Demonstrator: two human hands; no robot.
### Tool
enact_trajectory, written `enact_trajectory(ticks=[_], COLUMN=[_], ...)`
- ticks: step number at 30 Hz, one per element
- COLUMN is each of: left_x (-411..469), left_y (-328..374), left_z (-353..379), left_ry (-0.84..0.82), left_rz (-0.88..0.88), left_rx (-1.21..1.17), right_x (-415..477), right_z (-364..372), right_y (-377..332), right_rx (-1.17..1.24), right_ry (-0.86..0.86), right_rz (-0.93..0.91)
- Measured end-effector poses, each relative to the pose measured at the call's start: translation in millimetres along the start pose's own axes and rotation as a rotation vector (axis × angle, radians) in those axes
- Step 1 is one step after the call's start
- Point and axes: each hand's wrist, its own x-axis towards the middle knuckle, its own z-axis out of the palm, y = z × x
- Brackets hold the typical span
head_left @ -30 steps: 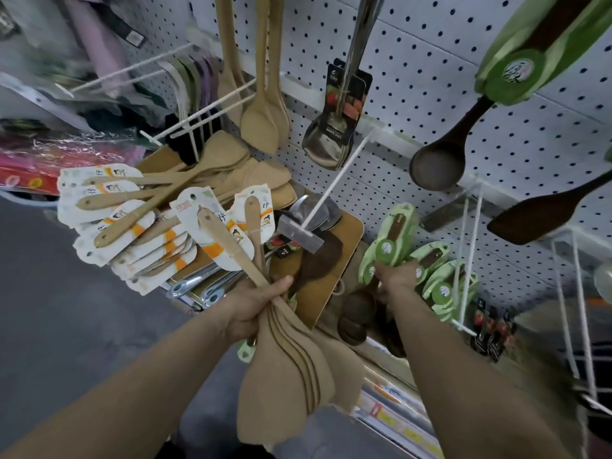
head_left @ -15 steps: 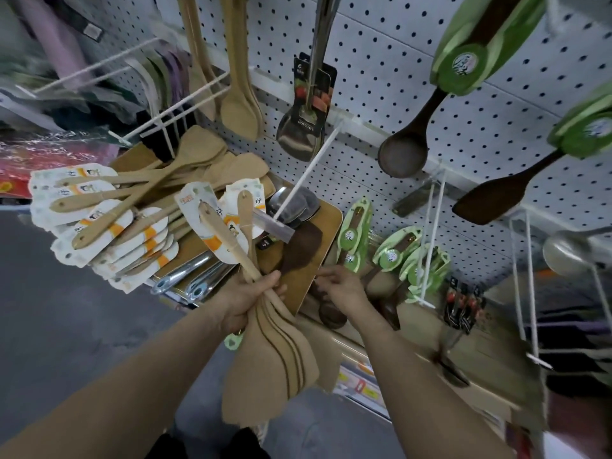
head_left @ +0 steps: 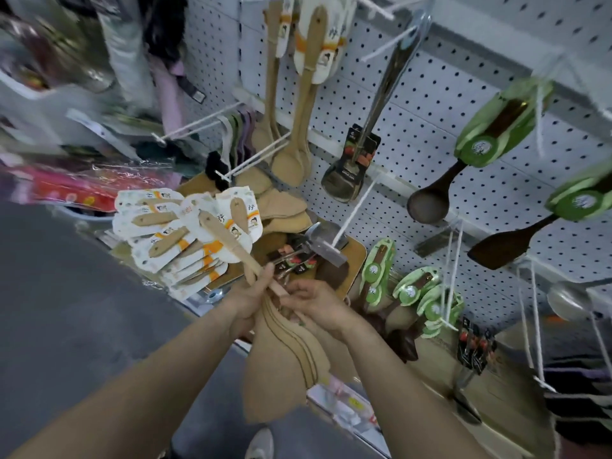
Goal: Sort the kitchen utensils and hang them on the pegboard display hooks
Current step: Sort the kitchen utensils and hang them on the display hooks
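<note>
Left grip [head_left: 246, 301] clasps wooden spatulas [head_left: 284, 362] | right grip [head_left: 318, 301] pinches handles

Evenly lit from overhead, soft shadows, no harsh glare; motion-blurred toward nine and ten o'clock, fisheye-warped at every edge.

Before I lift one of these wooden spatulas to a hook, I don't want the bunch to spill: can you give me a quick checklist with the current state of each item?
1. Left hand grips the bundle of wooden spatulas at the necks: ok.
2. Right hand is on the handles, pinching one: ok.
3. One spatula already separated from the bundle: not ok, blades overlap.
4. Hang hole in the raised handle visible: ok.
5. Free white hook ahead: cannot tell whether it is the hook for spatulas; its price tag end points at the hands.
6. Carded spatulas piled close to the raised handle: not ok, snag risk.
</note>
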Motion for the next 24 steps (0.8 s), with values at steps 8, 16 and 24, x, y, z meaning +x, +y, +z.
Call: enact_trajectory(ticks=[8,16,24], left_x=[-23.8,-14.6,7.6], left_y=[43.7,78.2,90.4], left_z=[-75.5,-145.8,-187.4], left_ry=[0.055,0.056,-0.019], left_rz=[0.121,0.116,0.030], left_rx=[-0.054,-0.190,-0.290], right_x=[14.9,32.7,70.7], right_z=[82.7,153.1,213.6], right_y=[-77.8,-136.0,-124.2], right_rx=[-0.352,-0.557,-0.738], right_ry=[0.252,0.174,0.090], right_rz=[-0.115,-0.130,0.003])
